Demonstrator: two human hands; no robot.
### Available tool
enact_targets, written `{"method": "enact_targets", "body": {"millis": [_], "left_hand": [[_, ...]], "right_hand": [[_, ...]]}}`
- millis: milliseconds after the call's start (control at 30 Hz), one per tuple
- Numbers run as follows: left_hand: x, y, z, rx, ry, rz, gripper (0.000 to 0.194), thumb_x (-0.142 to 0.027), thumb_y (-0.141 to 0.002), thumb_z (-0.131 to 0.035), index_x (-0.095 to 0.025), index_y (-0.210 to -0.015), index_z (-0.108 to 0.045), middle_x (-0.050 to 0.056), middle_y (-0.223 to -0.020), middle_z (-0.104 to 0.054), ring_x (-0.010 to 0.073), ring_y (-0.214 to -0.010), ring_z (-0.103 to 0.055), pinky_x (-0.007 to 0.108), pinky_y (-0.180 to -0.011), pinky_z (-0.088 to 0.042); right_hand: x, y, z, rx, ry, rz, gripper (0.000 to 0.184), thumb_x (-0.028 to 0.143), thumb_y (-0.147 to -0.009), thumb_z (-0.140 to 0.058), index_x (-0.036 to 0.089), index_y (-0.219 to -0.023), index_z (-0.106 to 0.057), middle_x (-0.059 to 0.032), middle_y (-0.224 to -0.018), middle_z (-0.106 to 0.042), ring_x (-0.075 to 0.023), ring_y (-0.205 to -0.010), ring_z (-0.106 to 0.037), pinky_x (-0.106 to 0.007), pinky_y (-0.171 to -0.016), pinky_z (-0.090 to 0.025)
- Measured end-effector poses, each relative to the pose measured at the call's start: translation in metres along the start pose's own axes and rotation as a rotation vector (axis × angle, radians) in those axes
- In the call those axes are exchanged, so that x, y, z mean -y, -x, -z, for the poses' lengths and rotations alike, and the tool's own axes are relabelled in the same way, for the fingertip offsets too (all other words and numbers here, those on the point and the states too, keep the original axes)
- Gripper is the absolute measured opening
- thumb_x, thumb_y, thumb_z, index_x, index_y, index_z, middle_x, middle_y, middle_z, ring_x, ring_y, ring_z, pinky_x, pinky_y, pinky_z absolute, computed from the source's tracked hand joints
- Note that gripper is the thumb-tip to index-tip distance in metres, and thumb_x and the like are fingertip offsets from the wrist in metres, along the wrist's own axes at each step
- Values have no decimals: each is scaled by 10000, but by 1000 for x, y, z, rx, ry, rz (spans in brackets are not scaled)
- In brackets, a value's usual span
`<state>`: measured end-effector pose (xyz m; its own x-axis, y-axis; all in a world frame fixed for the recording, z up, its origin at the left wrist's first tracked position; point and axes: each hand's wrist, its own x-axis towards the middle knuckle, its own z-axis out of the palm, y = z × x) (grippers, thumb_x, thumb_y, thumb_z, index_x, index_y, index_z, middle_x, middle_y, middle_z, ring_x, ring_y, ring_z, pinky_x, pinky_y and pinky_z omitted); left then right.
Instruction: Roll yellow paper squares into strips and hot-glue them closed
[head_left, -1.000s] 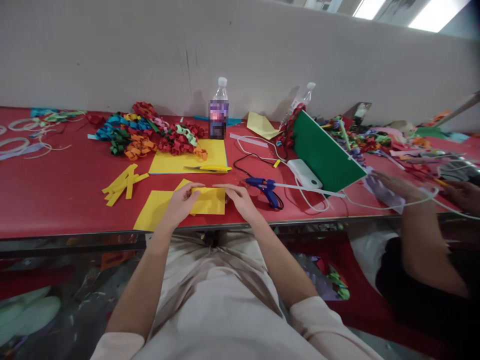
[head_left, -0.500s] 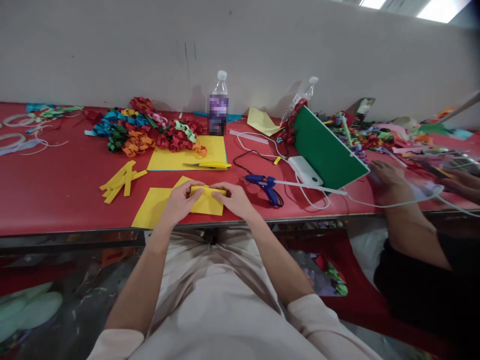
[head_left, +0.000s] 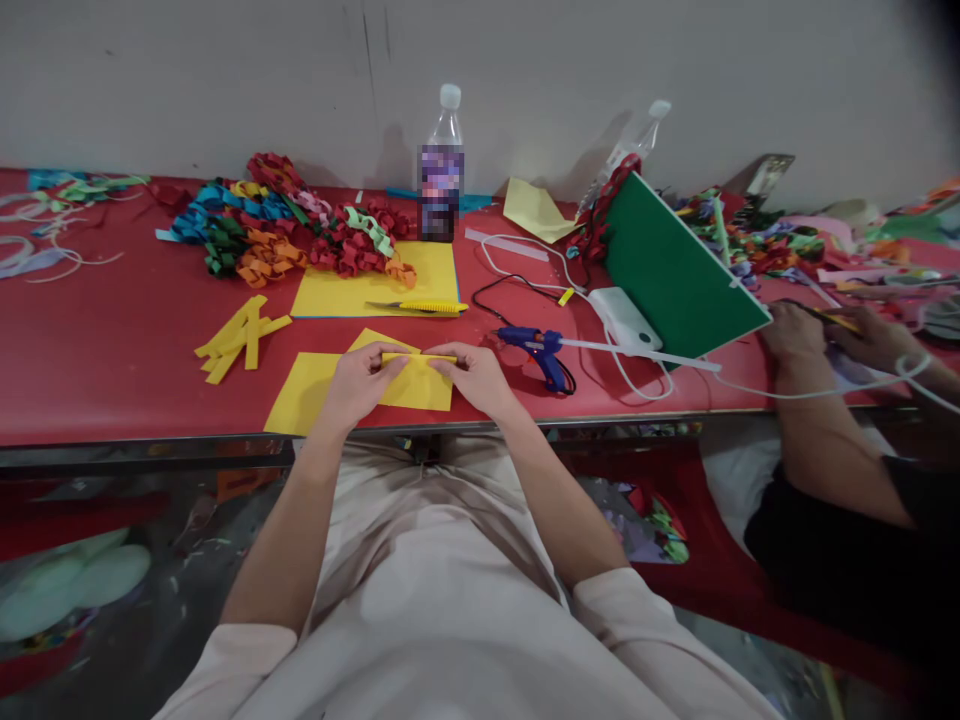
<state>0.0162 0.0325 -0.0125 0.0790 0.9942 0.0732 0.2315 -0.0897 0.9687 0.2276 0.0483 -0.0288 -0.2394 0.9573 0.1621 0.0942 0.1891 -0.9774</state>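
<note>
1. centrally, a narrow, folded or rolled yellow paper piece [head_left: 418, 357] sits above the front edge of the red table [head_left: 127, 370], between the hands; whether it joins the sheet below cannot be told.
2. left hand [head_left: 360, 384]: thumb and fingers pinched together on the left end of the piece.
3. right hand [head_left: 475, 380]: thumb and fingers pinched together on the right end, mirroring the left.
4. beneath and beside the hands: a yellow sheet [head_left: 420, 393] under the piece; a second yellow sheet [head_left: 300, 388] by the left wrist.
5. left of these: loose yellow strips [head_left: 252, 345], crossed in a pile.
6. behind the hands: a yellow-handled cutter [head_left: 429, 308], lying partly on a larger yellow sheet [head_left: 330, 297].
7. right of the hands: a blue glue gun [head_left: 534, 345] on its side, with a white stick [head_left: 637, 353] extending rightward from its rear.
8. farther right: a tilted green board [head_left: 675, 270].
9. rear: curled paper chains [head_left: 270, 250], left of an upright bottle [head_left: 442, 190].
10. far right: a co-worker's hands [head_left: 796, 332].
</note>
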Motion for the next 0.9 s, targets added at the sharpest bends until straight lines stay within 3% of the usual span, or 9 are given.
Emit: {"method": "enact_targets", "body": {"millis": [133,333,667,900], "left_hand": [[1,-1,1,-35,-46,19,399,-501,-809,-763,-155,-1007,-775,-2,-652,-636,131,-585,-536,239,-557,-387],[5,-2,3,-29,-64,8,382,-519,-812,-744,-158,-935,-764,38,-775,-712,167,-680,-611,253,-618,-447],[-11,4,-1,24,-209,-83,360,-517,-845,-723,-165,-893,-779,15,-711,-692,101,-537,-446,239,-504,-328],[-10,7,1,25,-170,-83,400,-564,-846,-707,-175,-879,-794,51,-818,-770,177,-688,-627,259,-612,-449]], "right_hand": [[1,1,0,-7,3,-18,317,422,-804,-762,198,-1027,-790,-52,-1007,-793,-193,-897,-720,-295,-820,-556],[7,3,0,-5,70,3,331,438,-816,-750,181,-1019,-793,-56,-977,-793,-178,-826,-698,-282,-765,-536],[19,6,-3,-16,194,59,321,464,-859,-723,160,-929,-803,-51,-887,-792,-151,-734,-659,-251,-676,-468],[18,8,-1,12,146,31,305,469,-840,-746,177,-876,-823,-48,-873,-802,-177,-762,-692,-261,-701,-495]]}}
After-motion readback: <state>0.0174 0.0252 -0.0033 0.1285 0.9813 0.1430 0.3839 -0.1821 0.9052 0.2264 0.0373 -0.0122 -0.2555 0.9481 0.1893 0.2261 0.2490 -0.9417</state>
